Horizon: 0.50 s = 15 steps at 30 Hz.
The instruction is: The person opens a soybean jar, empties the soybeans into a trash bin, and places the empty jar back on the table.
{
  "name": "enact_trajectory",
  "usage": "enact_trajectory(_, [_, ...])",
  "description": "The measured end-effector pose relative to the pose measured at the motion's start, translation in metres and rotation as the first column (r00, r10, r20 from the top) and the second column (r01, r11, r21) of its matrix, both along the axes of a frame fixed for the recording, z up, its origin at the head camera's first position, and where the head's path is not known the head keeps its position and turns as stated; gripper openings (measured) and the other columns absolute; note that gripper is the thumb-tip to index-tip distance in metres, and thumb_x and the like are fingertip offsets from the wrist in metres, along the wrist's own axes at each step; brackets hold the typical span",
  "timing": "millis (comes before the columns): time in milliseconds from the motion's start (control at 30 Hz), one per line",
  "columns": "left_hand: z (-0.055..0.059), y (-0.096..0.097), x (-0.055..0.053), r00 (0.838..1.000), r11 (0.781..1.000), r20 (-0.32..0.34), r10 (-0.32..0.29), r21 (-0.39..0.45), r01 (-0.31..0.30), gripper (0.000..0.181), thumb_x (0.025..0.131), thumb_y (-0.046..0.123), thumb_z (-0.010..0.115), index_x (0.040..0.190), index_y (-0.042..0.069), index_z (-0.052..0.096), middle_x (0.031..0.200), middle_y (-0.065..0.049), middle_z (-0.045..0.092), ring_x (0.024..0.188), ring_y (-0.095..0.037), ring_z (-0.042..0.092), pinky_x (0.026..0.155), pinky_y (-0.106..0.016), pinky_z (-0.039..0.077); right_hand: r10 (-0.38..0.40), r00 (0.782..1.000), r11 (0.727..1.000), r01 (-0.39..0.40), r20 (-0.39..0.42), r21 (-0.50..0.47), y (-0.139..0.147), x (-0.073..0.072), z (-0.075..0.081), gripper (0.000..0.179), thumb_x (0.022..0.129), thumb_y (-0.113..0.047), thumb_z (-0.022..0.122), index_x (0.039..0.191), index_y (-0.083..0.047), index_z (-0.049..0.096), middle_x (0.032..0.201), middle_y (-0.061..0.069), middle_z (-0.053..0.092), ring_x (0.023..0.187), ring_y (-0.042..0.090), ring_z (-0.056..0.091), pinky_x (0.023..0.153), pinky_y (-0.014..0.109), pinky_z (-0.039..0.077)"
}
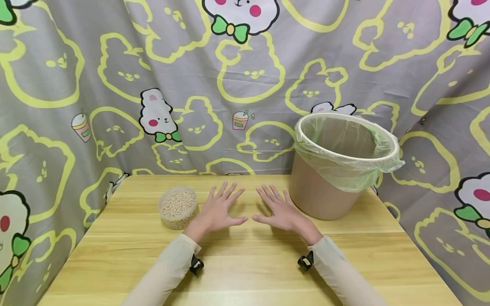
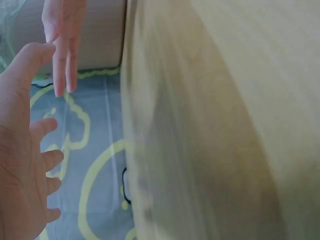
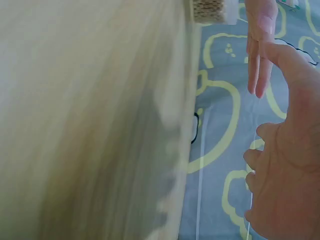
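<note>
Both hands are spread over the middle of the table, palms down, thumbs pointing at each other with a small gap. My left hand (image 1: 217, 211) holds nothing; just left of it stands a round clear tub (image 1: 177, 224) full of pale beans (image 1: 178, 203), soybeans by their look. My right hand (image 1: 282, 212) is likewise bare, close to the front left of a beige bin (image 1: 321, 191) lined with a thin green bag (image 1: 344, 172). In the left wrist view the left palm (image 2: 20, 165) shows with fingers apart; the right wrist view shows the right palm (image 3: 290, 170) the same way.
The light wooden table (image 1: 245, 272) ends at a grey patterned curtain (image 1: 245, 89) hanging behind and at the sides. A white rim (image 1: 396, 146) tops the tall bin at the back right. Dark wrist cameras sit on the left cuff (image 1: 196, 264) and right cuff (image 1: 306, 261).
</note>
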<state>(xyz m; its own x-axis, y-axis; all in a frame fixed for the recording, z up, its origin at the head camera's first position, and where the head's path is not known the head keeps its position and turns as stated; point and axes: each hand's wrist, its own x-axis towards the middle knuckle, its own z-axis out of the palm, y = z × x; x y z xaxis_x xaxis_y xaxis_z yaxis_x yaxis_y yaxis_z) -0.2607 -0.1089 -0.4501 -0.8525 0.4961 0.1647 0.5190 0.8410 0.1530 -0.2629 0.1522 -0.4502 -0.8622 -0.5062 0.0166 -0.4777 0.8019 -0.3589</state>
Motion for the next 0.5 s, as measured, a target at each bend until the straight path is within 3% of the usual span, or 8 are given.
enact_trajectory(300, [0.028,-0.031,0.002,0.999,0.985,0.02,0.045,0.166,-0.048,0.099,0.085,0.068,0.067,0.164,0.032,0.02,0.17,-0.007,0.019,0.158,-0.037,0.009,0.125,-0.064,0.001,0.048,0.995,0.982,-0.032,0.083,-0.186,-0.025,-0.007,0.014,0.094,0.094,-0.072,0.05,0.165,-0.031,0.006,0.173,-0.001,0.008,0.16,0.025,-0.005,0.124,0.065,-0.009])
enact_trajectory(500, [0.049,-0.069,0.004,0.993,0.952,0.078,0.088,0.286,-0.106,0.103,0.082,0.065,0.073,0.164,0.036,0.017,0.171,-0.004,0.018,0.159,-0.038,0.007,0.126,-0.064,-0.001,0.114,0.986,0.956,-0.075,0.122,-0.283,-0.048,-0.018,0.023,0.091,0.093,-0.071,0.053,0.163,-0.038,0.006,0.172,-0.004,0.012,0.16,0.025,-0.004,0.124,0.065,-0.007])
